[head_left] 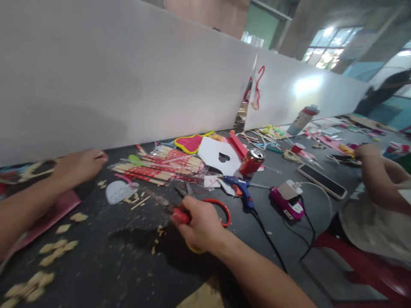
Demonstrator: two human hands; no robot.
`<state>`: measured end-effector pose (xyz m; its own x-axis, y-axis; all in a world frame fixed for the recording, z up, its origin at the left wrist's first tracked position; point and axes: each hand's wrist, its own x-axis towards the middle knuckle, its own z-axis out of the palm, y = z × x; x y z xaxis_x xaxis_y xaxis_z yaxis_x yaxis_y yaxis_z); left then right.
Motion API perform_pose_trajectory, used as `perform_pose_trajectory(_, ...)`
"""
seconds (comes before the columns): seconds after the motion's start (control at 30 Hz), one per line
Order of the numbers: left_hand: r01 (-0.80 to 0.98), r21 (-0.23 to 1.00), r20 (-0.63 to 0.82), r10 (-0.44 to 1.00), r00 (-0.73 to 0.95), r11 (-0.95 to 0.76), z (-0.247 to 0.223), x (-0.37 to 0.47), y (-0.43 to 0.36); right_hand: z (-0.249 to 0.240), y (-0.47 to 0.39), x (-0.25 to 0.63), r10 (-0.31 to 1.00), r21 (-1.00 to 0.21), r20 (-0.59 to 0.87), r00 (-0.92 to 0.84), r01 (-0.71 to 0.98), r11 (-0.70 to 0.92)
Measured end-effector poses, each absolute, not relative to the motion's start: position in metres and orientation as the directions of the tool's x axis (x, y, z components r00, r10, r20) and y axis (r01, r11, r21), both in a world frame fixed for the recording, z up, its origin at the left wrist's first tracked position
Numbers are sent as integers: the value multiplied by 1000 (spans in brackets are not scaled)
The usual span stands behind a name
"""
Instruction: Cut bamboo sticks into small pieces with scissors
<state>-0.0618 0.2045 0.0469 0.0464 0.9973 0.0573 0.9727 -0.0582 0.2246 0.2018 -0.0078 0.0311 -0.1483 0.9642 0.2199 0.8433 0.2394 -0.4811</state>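
Note:
My right hand (202, 222) is closed around a red-handled tool (181, 215), its metal head blurred and pointing left. Scissors (225, 209) with red handles lie just beyond that hand, partly hidden by it. At the left, my left hand (80, 166) is raised near the white board, fingers pressed together; anything between them is too small to make out. Beneath that arm lies a pink sheet (61, 209). Small wooden pieces (59, 248) sit in clusters at the lower left, with short cut sticks (138, 199) between the hands.
Packs of chopsticks (160, 164), a red can (252, 162), a blue glue gun (240, 188) with a cable, a purple power strip (287, 203) and a phone (322, 181) lie beyond and right. White boards (128, 77) stand behind. Another person's arm (375, 175) reaches in at right.

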Motion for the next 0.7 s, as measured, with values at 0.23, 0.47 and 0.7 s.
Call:
perform_pose_trajectory(0.23, 876, 267, -1, 909, 416, -401, 50, -15, 83, 31, 1, 206, 961, -548, 269, -68, 810, 211)
perform_pose_trajectory(0.47, 857, 340, -35, 905, 423, -388, 29, -2, 21, 31, 2, 201, 946, -537, 309, -97, 803, 258)
perform_pose_trajectory(0.7, 823, 429, -20, 907, 421, -372, 21, 14, 15, 29, 2, 201, 929, -487, 348, -126, 822, 294)
